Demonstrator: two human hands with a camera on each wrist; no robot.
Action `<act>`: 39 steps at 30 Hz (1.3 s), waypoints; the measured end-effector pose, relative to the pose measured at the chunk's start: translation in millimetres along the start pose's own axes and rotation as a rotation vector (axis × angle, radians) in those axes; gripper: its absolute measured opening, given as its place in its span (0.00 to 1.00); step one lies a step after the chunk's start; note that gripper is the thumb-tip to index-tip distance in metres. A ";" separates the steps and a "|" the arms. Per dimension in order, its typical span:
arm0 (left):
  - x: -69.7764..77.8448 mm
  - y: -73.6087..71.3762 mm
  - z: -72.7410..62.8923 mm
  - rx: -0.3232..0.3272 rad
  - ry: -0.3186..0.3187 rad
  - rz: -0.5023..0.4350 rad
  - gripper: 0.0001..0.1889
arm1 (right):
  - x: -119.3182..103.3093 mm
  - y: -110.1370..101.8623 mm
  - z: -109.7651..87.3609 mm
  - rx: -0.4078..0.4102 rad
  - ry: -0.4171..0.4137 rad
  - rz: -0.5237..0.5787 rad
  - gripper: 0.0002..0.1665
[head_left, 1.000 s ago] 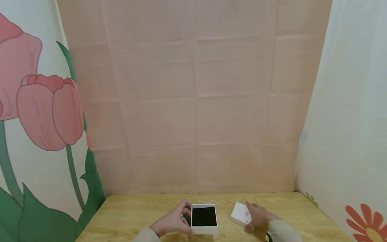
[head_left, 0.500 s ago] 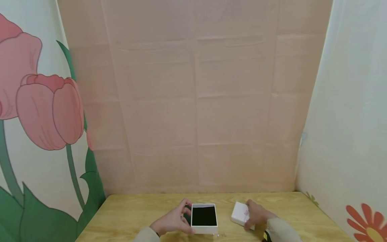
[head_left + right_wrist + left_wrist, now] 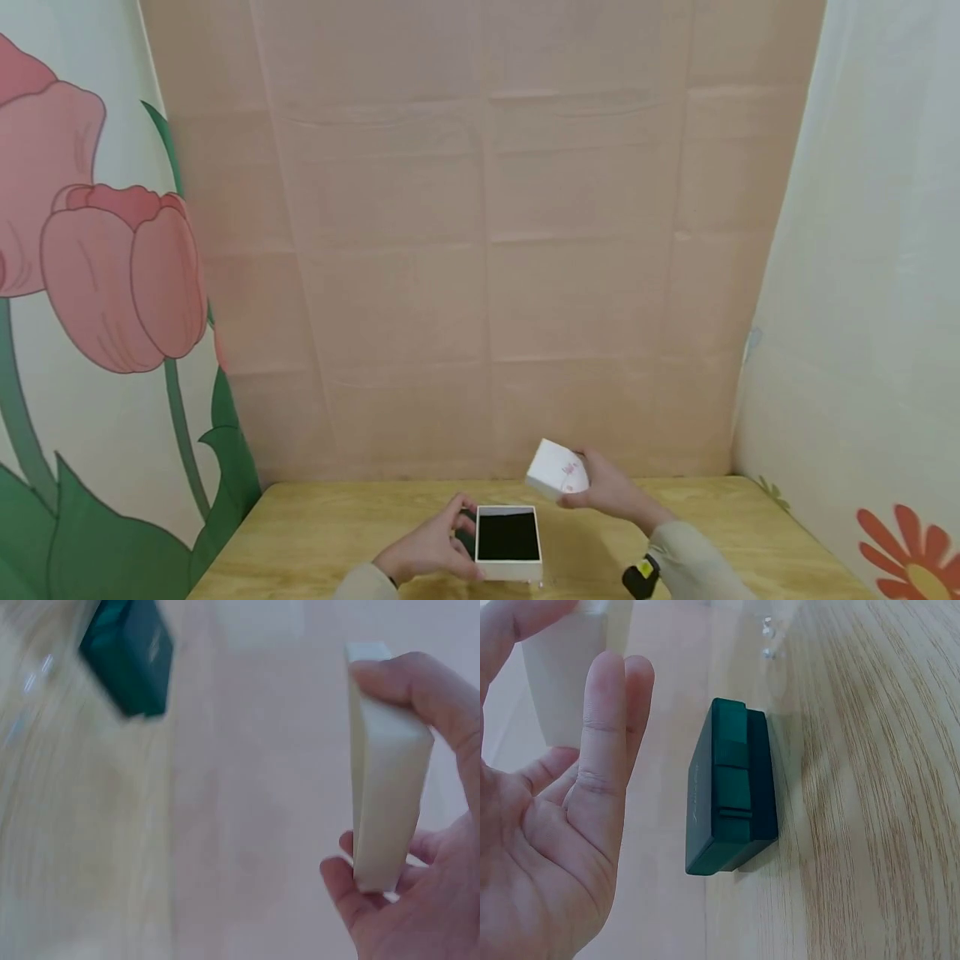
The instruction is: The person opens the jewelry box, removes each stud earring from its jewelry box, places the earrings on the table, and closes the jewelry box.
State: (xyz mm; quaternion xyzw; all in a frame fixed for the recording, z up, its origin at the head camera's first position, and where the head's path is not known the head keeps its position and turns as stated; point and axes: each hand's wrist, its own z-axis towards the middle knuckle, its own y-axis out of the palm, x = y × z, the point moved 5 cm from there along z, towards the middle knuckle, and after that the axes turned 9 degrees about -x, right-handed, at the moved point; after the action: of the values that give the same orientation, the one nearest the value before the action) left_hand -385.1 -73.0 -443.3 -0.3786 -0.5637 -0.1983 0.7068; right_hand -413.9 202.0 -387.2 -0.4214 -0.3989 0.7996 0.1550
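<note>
My left hand (image 3: pixel 435 546) grips the left side of an open white box (image 3: pixel 510 571) with a black inside, which stands on the table. Raised off the table to the right, a white box lid (image 3: pixel 553 468) with a pink flower print is held tilted by my right hand (image 3: pixel 611 492). The right wrist view shows the thumb on one edge of the lid (image 3: pixel 394 787) and fingers on the opposite edge. A dark green box with a ribbon band (image 3: pixel 731 787) lies beside the left hand; in the head view it is mostly hidden behind the fingers.
Small shiny pieces, too small to identify, lie on the wooden table (image 3: pixel 337 517) near the green box, two of them shown as silvery beads (image 3: pixel 769 653) in the left wrist view. A beige cloth (image 3: pixel 480 250) hangs behind the table, with printed curtains at both sides.
My right hand has picked the white lid up from the table and moved it up and left, tilting it. The left hand and the open box have stayed in place.
</note>
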 end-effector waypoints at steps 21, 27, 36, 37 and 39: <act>3.4 3.5 -0.9 -0.027 0.035 -0.021 0.35 | -78.1 47.6 0.5 -0.254 -0.098 0.081 0.46; 5.4 4.8 -2.0 -0.040 0.059 -0.038 0.35 | -76.8 55.3 -1.7 -0.286 -0.092 0.105 0.48; 4.8 5.4 -3.8 -0.040 0.074 -0.026 0.35 | -78.7 57.8 -7.3 -0.273 -0.128 0.103 0.45; 4.9 5.4 -4.0 -0.039 0.074 -0.026 0.35 | -78.2 58.0 -7.7 -0.272 -0.125 0.102 0.45; 5.1 5.7 -4.4 -0.035 0.069 -0.025 0.35 | -77.3 58.6 -8.1 -0.271 -0.122 0.102 0.46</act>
State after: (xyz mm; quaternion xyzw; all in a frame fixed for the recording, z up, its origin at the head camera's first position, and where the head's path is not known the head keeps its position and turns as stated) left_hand -376.7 -71.9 -440.6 -0.3769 -0.5399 -0.2300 0.7166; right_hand -356.2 123.8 -392.3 -0.4090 -0.4900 0.7692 0.0312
